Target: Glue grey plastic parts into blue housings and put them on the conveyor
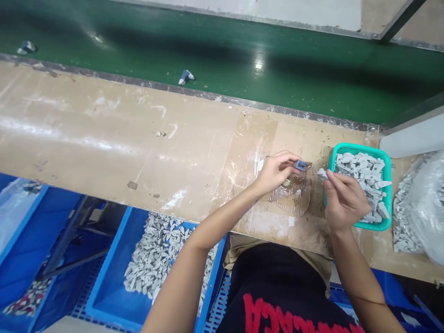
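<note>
My left hand (275, 173) is over the worn bench top (138, 138), its fingers pinched on a small blue plastic part (301, 165). My right hand (342, 199) is just to its right, at the left rim of a teal basket (357, 150), with its fingers closed on a small grey part (322, 174). The basket holds several grey plastic pieces (366, 178). The two hands are a short gap apart, the blue part pointing toward the grey one.
A green conveyor belt (243, 51) runs behind the bench and carries two assembled pieces (186, 77) (26, 47). A clear bag of grey parts (416, 208) lies at the right. Blue crates (114, 277) with grey parts stand below the bench.
</note>
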`<state>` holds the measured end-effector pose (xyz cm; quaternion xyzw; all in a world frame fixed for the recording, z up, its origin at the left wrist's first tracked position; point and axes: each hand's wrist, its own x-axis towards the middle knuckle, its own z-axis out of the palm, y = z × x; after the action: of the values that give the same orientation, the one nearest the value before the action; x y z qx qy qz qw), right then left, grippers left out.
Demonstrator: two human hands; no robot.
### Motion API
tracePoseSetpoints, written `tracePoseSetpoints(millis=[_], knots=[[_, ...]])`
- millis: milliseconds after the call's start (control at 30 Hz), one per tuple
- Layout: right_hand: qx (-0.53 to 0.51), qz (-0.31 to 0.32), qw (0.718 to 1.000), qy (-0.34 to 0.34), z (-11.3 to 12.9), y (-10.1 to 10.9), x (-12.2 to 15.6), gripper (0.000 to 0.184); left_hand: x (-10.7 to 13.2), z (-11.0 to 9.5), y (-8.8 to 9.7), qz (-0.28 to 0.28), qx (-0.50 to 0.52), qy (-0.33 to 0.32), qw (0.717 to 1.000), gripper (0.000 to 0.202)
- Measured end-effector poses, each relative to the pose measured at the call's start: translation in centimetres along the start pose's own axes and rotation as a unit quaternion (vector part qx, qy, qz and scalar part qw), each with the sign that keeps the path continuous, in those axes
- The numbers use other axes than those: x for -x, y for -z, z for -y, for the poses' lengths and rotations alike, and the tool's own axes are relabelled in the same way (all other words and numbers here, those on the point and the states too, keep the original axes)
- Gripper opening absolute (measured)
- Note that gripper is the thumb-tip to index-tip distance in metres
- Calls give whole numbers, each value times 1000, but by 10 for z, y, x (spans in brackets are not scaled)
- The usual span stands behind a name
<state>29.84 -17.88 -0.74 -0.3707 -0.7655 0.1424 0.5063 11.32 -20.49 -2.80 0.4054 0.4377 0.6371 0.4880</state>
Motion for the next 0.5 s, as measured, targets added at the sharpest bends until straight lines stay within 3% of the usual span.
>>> tracePoseSetpoints(millis=[267, 400, 500], knots=[[-26, 66, 997, -3, 7, -1, -7, 32, 5, 2, -6, 43, -82, -26, 995, 17], [-7, 78, 997, -27, 8, 0, -7, 23, 5, 1, -7, 54, -68, -32, 996, 17], [-23, 85, 996, -14, 6, 0, -6, 27, 7, 1, -9, 52, -54, -30, 997, 17]])
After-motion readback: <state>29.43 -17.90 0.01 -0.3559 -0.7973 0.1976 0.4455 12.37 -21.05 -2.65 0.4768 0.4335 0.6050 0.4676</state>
